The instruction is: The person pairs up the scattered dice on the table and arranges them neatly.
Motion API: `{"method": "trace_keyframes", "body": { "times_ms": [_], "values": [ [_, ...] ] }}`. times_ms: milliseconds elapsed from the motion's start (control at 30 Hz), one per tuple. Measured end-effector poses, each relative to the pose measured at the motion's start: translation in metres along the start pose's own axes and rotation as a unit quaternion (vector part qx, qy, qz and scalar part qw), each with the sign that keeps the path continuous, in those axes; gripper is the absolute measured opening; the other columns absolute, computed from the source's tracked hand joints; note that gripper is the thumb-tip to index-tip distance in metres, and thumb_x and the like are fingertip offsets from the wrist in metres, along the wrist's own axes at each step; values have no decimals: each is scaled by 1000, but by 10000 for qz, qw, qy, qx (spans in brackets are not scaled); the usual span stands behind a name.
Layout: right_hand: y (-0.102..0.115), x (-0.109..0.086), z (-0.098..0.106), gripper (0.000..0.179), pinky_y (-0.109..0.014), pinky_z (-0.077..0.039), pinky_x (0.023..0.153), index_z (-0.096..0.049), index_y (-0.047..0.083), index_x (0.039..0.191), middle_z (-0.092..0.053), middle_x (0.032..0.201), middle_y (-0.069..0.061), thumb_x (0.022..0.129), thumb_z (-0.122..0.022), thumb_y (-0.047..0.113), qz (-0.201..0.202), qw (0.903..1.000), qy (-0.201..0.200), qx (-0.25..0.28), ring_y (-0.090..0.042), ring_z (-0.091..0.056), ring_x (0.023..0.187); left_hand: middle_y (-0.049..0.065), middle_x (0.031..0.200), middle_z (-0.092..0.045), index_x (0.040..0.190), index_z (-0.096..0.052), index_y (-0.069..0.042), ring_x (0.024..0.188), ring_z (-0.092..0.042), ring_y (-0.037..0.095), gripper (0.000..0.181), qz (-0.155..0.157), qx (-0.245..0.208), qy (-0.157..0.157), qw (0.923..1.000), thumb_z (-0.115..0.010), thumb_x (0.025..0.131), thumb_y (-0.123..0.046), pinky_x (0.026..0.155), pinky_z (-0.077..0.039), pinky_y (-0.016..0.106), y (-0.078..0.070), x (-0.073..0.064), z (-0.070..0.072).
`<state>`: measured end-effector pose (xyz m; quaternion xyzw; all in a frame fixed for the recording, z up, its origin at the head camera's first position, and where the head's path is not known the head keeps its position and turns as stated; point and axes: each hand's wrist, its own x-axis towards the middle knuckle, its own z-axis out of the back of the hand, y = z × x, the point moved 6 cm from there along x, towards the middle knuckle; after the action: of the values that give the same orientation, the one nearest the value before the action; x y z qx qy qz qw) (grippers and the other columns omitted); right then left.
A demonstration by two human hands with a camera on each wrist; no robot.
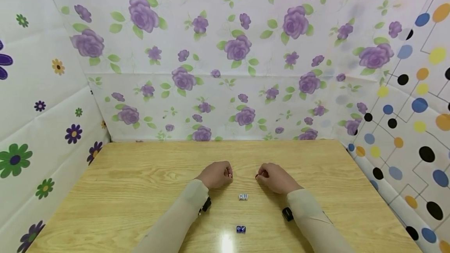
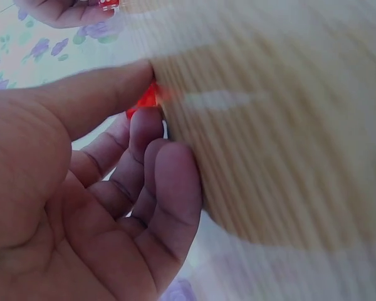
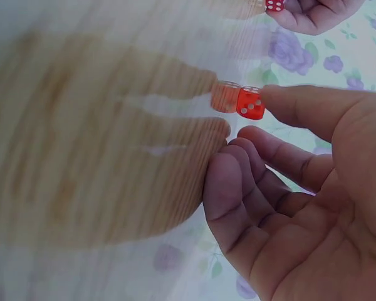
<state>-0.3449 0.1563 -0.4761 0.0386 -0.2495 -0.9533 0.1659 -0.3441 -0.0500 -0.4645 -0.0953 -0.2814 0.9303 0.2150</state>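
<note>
My left hand (image 1: 216, 175) pinches a red die (image 1: 230, 175) between thumb and fingers, low over the table. In the left wrist view, that red die (image 2: 145, 99) is partly covered by the thumb and a fingertip. Across a small gap, my right hand (image 1: 277, 177) holds another red die (image 1: 257, 176) at its thumb and fingertips. White pips show on this red die (image 3: 250, 103) in the right wrist view, with its reflection beside it on the glossy tabletop. Two white dice (image 1: 243, 197) sit side by side between the forearms, nearer to me than the hands.
Two blue dice (image 1: 240, 229) lie together closer to the front. The wood-grain table (image 1: 147, 167) meets a purple-flowered cloth (image 1: 211, 100) at its back edge. Patterned cloths also hang at the left and right sides. Each wrist wears a black device (image 1: 287, 214).
</note>
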Motion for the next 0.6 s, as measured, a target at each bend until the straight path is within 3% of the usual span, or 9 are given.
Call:
{"method": "trace_keyframes", "body": {
  "times_ms": [400, 600],
  "values": [
    [3, 2, 0, 8, -32, -42, 66, -62, 19, 84, -54, 77, 6, 89, -67, 22, 192, 9992, 22, -348, -12, -48, 69, -4, 82, -58, 102, -59, -11, 71, -54, 14, 21, 54, -239, 261, 9994, -69, 87, -20, 69, -45, 32, 5, 3, 3],
    [4, 3, -1, 10, -32, -41, 64, -61, 20, 82, -53, 76, 7, 88, -68, 25, 191, 9990, 101, -380, -12, -48, 67, -6, 81, -57, 94, -59, -15, 71, -53, 13, 13, 128, 39, 244, 9996, -68, 87, -21, 68, -45, 32, 6, 8, -1]
  ]
}}
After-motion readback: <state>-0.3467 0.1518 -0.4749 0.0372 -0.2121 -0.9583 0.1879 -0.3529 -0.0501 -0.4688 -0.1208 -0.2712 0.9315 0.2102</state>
